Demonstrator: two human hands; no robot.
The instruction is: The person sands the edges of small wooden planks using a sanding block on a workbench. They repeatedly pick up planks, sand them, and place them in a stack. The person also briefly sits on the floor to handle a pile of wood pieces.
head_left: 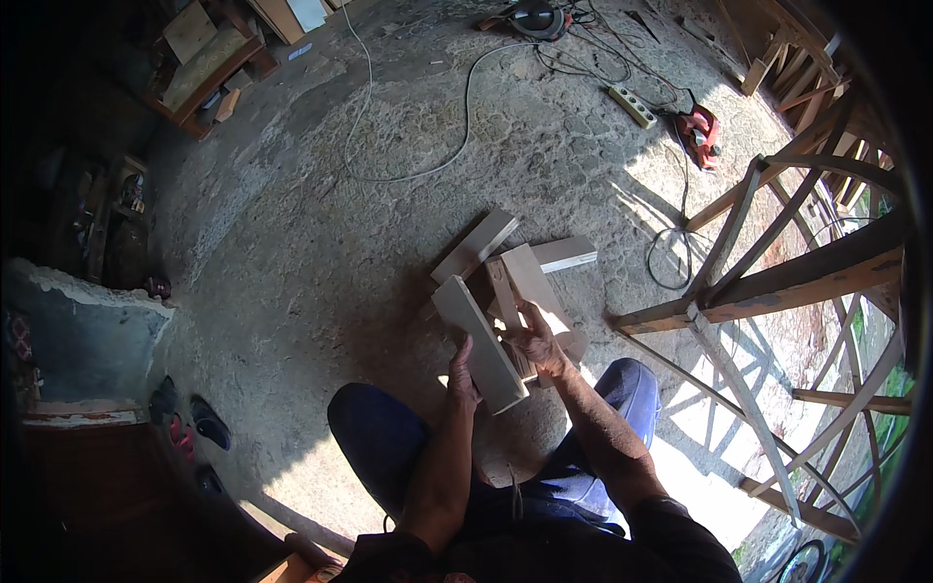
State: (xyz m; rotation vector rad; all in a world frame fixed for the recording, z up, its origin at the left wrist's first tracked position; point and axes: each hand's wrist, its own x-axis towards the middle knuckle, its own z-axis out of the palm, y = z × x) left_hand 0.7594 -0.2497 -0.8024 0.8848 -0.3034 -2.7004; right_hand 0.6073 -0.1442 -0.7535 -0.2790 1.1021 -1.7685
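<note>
My left hand (462, 372) grips the lower left edge of a flat rectangular wooden board (477, 342), which is tilted above the floor between my knees. My right hand (536, 341) is at a narrow wooden strip (503, 291) just right of that board; its fingers are partly spread, and whether they grip the strip cannot be told. Beyond and under the hands lie several wooden pieces: a block (475, 245) at the back left, a wider board (536, 280) beside the strip, and a short block (565, 253) at the back right. The lower pieces are partly hidden.
A red power tool (701, 137), a power strip (633, 107) and a circular saw (538, 18) with tangled cords lie farther off. A curved wooden frame (758, 299) stands at right. Sandals (210, 423) lie at left, near a low wall. A wooden chair (211, 65) is at the back left.
</note>
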